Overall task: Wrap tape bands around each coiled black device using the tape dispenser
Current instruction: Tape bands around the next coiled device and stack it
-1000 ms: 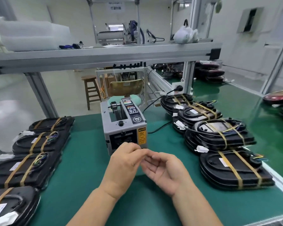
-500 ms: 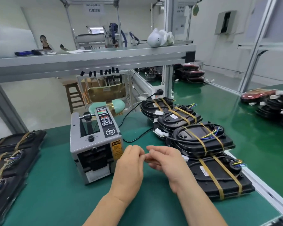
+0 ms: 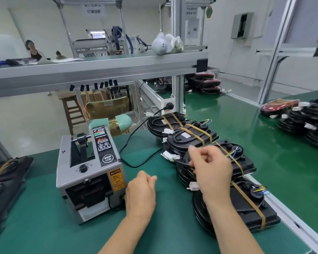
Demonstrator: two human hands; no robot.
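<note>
Right hand [image 3: 211,167] curled over black coiled device [image 3: 245,165], grip unclear; left hand [image 3: 140,194] loosely curled, empty. We risk snagging black cable [image 3: 182,162], loosening coil.

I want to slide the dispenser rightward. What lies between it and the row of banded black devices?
Head view: a black power cord loops across the green mat there, and the left hand is nearer the person.

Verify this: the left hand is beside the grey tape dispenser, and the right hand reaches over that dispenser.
Wrong. The head view shows the left hand beside the grey tape dispenser, but the right hand reaches over a black device banded with tan tape.
</note>
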